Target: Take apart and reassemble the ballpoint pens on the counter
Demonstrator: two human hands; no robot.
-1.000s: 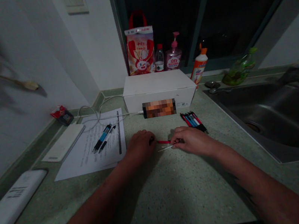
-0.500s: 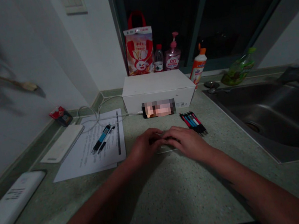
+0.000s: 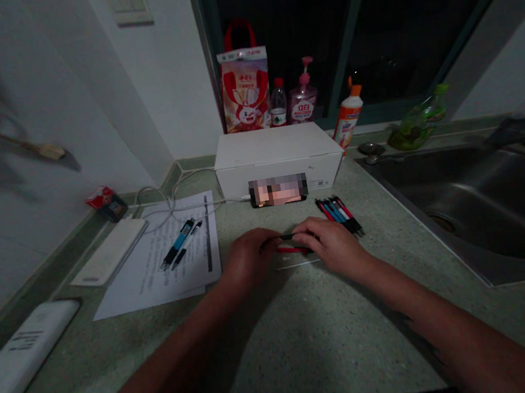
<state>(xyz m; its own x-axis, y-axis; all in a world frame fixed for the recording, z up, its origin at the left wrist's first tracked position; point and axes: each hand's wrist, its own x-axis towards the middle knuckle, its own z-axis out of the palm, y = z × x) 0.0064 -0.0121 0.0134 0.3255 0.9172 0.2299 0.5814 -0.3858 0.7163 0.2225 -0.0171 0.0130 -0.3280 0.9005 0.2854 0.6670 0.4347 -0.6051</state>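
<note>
Between both hands, held level just above the counter, is a slim black pen part (image 3: 287,237). My left hand (image 3: 248,257) is closed on its left end, fingertips pinching. My right hand (image 3: 334,245) pinches the right end between thumb and fingers. Just below the fingertips lies a red pen barrel (image 3: 293,249), its right end dark and close to my right fingers. Nearer to me a thin whitish strip or stick (image 3: 298,264) rests on the counter; its kind is unclear. To the right of my right hand several red, blue, white and black pens (image 3: 339,214) lie side by side.
Two pens (image 3: 181,242) lie on printed sheets (image 3: 157,286) at left, beside a white power bank (image 3: 110,252). A phone (image 3: 279,191) leans on a white box (image 3: 277,147). The sink (image 3: 492,200) is at right, a power strip (image 3: 29,356) at left.
My hands have drawn slightly apart and their fingers have shifted, so the black pen part between them and the red barrel below now show.
</note>
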